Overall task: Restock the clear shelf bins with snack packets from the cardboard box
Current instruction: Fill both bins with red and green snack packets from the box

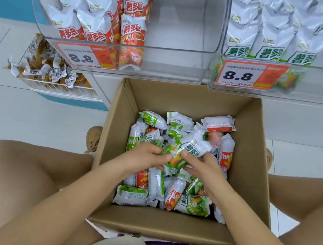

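We pinched one green-and-white foil snack packet (180, 157) (light, crinkly, crushable, we judged) between left hand (146, 157) and right hand (202, 169), fingers curled mid-body.

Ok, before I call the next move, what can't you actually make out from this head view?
- Cardboard box bottom: buried under packets, so depth of stock unknown.
- Green packet: partly covered by left hand and right hand; whether they hold more than one is unclear.
- Right bin: cut off by the frame edge.
- Price tag small print: too small to read.
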{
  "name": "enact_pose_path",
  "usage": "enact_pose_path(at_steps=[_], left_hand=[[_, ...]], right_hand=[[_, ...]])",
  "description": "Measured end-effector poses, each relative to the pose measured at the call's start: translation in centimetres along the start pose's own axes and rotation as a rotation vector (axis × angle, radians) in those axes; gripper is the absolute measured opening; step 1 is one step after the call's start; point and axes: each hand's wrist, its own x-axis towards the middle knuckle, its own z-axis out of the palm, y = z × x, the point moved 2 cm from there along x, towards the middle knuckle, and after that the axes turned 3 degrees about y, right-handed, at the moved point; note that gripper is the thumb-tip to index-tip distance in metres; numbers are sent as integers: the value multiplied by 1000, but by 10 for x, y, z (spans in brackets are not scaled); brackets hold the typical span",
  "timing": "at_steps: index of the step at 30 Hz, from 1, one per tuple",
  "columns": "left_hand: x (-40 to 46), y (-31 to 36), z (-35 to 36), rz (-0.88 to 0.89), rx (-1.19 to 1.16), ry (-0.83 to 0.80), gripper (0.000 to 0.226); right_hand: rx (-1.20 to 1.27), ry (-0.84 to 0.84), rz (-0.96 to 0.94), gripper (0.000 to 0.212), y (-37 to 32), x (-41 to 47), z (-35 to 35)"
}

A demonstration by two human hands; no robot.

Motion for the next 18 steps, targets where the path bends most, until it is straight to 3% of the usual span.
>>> enact_pose_path(at_steps=[4, 8, 12, 18], left_hand=[[14, -16, 13, 16, 33, -98, 34], [37, -73, 9, -118, 448, 15, 43], [44, -124, 22, -288, 776, -171, 49], [45, -145, 24, -286, 886, -140, 77]], right_hand=[[44, 76, 9, 47, 7, 2, -14], [-26, 131, 28, 49, 11, 9, -25], [-95, 70, 31, 47, 12, 7, -21], [-163, 38, 41, 35, 15, 5, -20]])
